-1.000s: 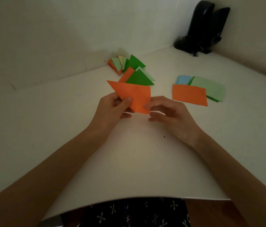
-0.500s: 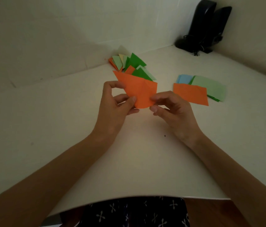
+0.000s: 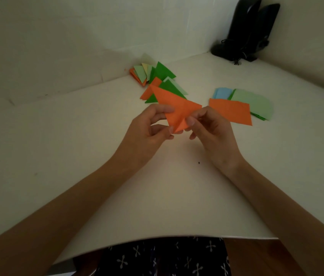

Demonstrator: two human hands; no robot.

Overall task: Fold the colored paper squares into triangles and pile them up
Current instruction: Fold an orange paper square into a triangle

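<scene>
From my end the feed starts on the left with a wide stretch of pale table [image 3: 77, 146] and a bare forearm crossing it toward the middle. That arm ends in the left hand [image 3: 147, 128], which is raised off the surface with its fingers curled; thumb and forefinger pinch the left edge of the orange paper [image 3: 179, 108], and the lower fingers close near its bottom tip. Behind that hand, against the far wall, I see the pile of folded triangles [image 3: 163, 73]: dark green ones on top, orange, light green and a pale yellow one fanned beneath, loosely heaped rather than squared up. The orange paper is held in the air between both hands, in front of that pile, so its long upper point overlaps the heap in my view; it reads as a folded triangle with a crease running down toward the bottom tip. Below it a small dark speck [image 3: 199, 162] sits on the table. The right hand [image 3: 213, 130] grips the paper's lower right edge, thumb on the near face and fingers curled behind it. Further right, lying flat on the table and apart from the hands, is the stack of unfolded squares [image 3: 230, 111], an orange sheet nearest me, a light green sheet [image 3: 254, 102] and a blue sheet [image 3: 222, 93] showing behind it, a sliver of dark green at the edge. In the far right corner stand two black speakers [image 3: 246, 30].
</scene>
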